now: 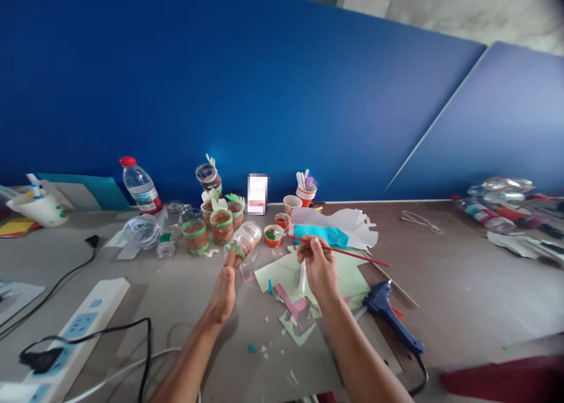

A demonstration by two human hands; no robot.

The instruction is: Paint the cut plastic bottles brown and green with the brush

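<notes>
- Two hands of yours are at work above the grey-brown tabletop (462, 285), both near the middle of the view.
- Your left hand (224, 291) has its fingertips closed on the green-banded end of a clear plastic jar (244, 238). The jar lies tilted and points towards one o'clock from the hand.
- Your right hand (319, 265) is pinched tight around a thin red-handled brush (352, 254).
- The brush tip reaches out at ten o'clock to the rim of a small orange cup with green bits inside (273, 237); you cannot tell whether it touches. Its tail runs off at four o'clock.
- A short white stick (302, 276) also pokes down from that fist, at six o'clock.
- Beneath the right hand lies a pale green paper sheet (282, 274), with pink and green offcuts scattered at six o'clock from it.
- A dark blue glue gun (388, 312) lies at four o'clock from your right hand, near but not touching.
- At nine o'clock from the jar stand brown-filled cups with green rims (196, 237). Further off, at ten o'clock, stands a clear water bottle with a red cap (140, 185).
- A white power strip (88, 321) lies at nine o'clock from your left forearm, well apart.
</notes>
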